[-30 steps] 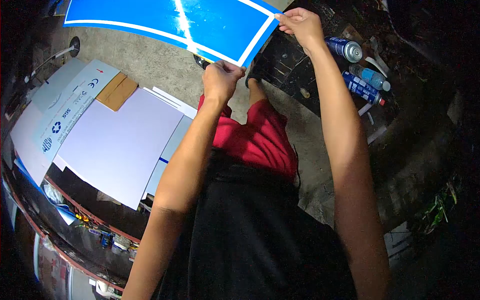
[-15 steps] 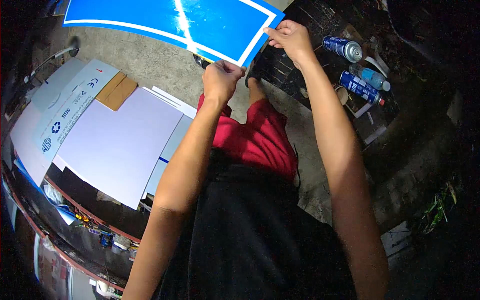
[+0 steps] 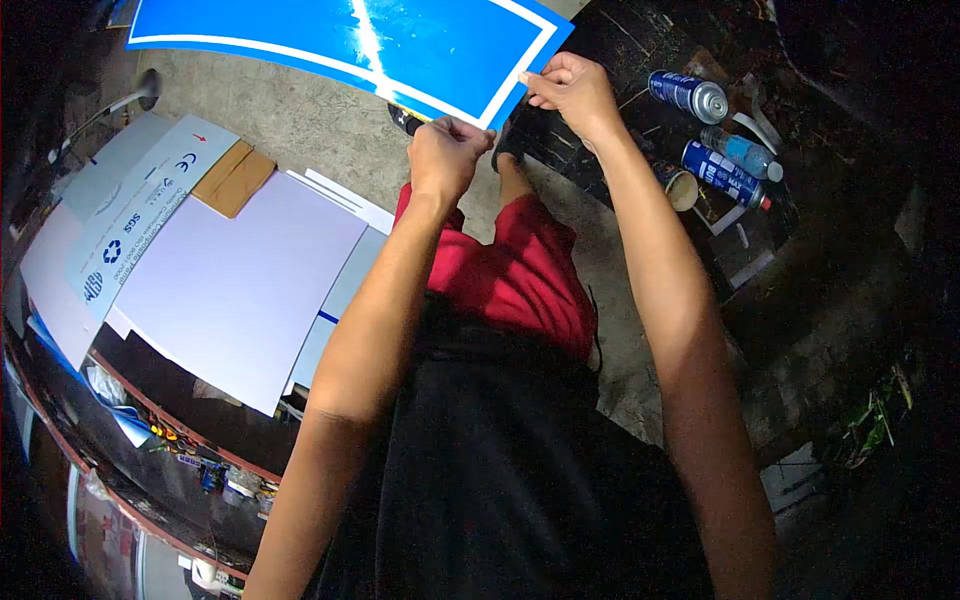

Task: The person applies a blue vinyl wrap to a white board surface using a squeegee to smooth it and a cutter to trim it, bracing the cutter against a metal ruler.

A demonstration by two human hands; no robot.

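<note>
A large glossy blue sheet [image 3: 300,35] with a white border line hangs in the air at the top of the view, curved and catching glare. My left hand [image 3: 443,157] pinches its near edge close to the lower corner. My right hand [image 3: 568,88] grips the short right edge of the same sheet, a little below its upper corner. Both arms reach up and forward over my red shorts and black shirt.
White panels [image 3: 235,290] and a printed packing sheet [image 3: 140,215] lie on the left with a brown cardboard piece [image 3: 233,180]. Blue spray cans [image 3: 722,170] and a plastic bottle [image 3: 740,150] lie on dark ground at right. A cluttered shelf edge [image 3: 180,440] runs lower left.
My right hand has slid down the sheet's right edge toward my left hand. The sheet and my left hand have stayed almost still.
</note>
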